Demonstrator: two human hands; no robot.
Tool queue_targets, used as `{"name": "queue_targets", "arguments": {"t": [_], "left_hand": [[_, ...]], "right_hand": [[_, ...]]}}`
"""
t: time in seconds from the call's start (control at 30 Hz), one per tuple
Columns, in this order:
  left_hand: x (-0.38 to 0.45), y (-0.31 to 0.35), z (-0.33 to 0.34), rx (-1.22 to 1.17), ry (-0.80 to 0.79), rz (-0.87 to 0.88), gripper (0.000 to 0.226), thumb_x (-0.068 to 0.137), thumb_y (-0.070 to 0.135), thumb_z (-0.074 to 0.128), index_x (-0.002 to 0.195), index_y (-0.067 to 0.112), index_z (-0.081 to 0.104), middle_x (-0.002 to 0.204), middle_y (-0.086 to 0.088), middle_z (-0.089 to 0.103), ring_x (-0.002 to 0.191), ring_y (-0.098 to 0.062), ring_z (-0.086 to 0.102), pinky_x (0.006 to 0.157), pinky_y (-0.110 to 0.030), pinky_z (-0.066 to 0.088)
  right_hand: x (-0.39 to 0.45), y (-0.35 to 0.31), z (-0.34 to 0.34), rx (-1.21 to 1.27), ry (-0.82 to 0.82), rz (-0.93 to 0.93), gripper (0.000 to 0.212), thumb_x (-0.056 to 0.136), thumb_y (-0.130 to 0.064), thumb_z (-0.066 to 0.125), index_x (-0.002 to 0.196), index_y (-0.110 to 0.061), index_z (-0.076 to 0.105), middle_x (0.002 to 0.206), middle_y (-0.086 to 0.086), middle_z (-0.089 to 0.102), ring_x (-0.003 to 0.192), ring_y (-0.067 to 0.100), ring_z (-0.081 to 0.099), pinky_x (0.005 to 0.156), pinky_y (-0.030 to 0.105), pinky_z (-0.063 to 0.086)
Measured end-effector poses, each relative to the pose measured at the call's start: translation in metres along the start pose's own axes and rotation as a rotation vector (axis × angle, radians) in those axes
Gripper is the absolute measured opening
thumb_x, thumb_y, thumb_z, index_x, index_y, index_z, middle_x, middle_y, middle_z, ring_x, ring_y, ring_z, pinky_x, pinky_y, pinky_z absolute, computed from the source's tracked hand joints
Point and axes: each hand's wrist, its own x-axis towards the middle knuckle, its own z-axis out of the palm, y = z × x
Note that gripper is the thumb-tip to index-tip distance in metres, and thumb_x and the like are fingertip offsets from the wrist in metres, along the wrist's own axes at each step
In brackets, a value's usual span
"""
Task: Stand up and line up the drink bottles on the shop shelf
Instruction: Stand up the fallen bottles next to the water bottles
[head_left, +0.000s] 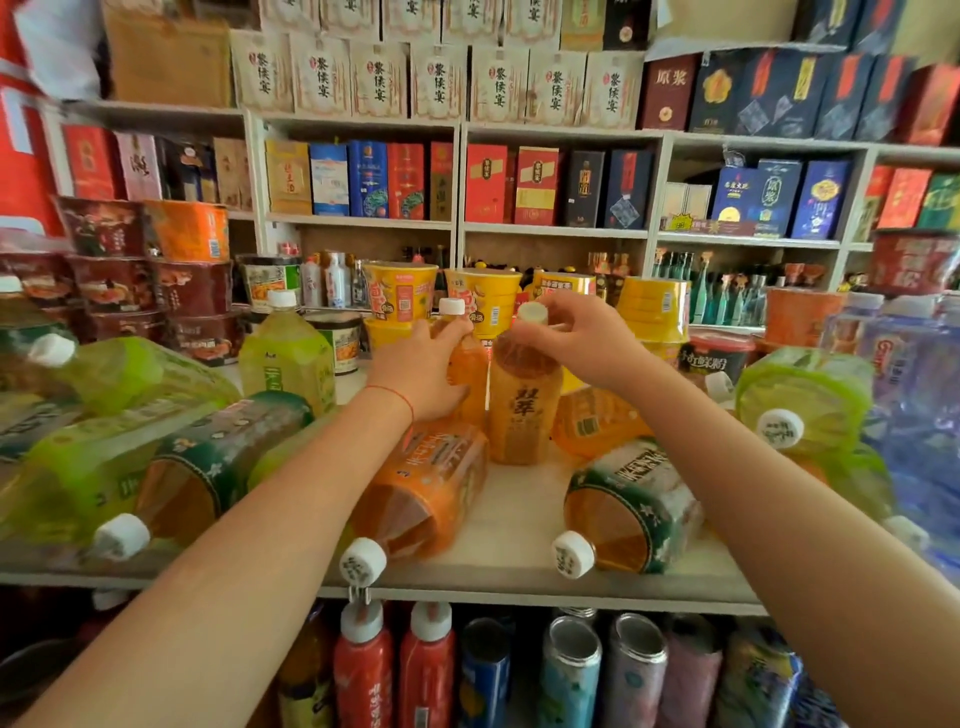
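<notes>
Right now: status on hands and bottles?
Left hand grips upright orange bottle. Right hand holds second upright bottle at its neck. Fallen bottles crowd shelf front.

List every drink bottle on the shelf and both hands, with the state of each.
Left hand: grips an upright orange bottle.
Right hand: holds the neck of an upright amber bottle.
Green bottle: upright.
Orange-label bottle: lying, cap toward the shelf edge.
Green-label tea bottle: lying, cap toward the edge.
Left green-label bottle: lying.
Orange bottle at back: lying.
Right green bottle: lying.
</notes>
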Motion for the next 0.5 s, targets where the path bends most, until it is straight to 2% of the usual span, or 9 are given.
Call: {"name": "queue_targets", "arguments": {"t": [0.1,0.23,0.37,0.5], "left_hand": [[0.000,0.000,0.001,0.001,0.013,0.007,0.076,0.088,0.054,0.063,0.150,0.044,0.022,0.148,-0.012,0.038,0.112,-0.034,0.061,0.075,-0.037,0.047],[-0.001,-0.002,0.000,-0.009,0.029,0.016,0.073,0.090,0.054,0.060,0.151,0.043,0.022,0.143,-0.010,0.043,0.114,-0.033,0.060,0.083,-0.039,0.046],[-0.005,0.001,0.001,-0.001,0.023,0.010,0.073,0.091,0.055,0.058,0.151,0.043,0.020,0.140,-0.010,0.044,0.116,-0.033,0.058,0.093,-0.043,0.045],[-0.004,0.003,-0.005,-0.012,-0.025,-0.002,0.073,0.092,0.053,0.057,0.152,0.043,0.017,0.147,-0.015,0.041,0.123,-0.036,0.055,0.101,-0.048,0.042]], "right_hand": [[0.029,0.008,0.013,-0.075,0.095,0.070,0.038,0.099,-0.049,0.053,0.104,-0.012,0.062,0.094,0.005,0.067,0.087,0.023,0.064,0.070,0.036,0.051],[0.052,0.013,0.026,-0.109,0.096,0.163,0.039,0.104,-0.046,0.044,0.112,-0.010,0.055,0.091,0.002,0.058,0.085,0.022,0.060,0.062,0.032,0.046],[0.056,0.016,0.036,-0.120,0.074,0.224,0.037,0.106,-0.041,0.040,0.123,-0.009,0.047,0.096,0.003,0.056,0.076,0.017,0.052,0.054,0.029,0.037],[0.045,0.014,0.017,-0.229,-0.047,0.216,0.032,0.106,-0.036,0.040,0.119,-0.010,0.055,0.100,0.007,0.062,0.081,0.019,0.056,0.060,0.030,0.042]]}}
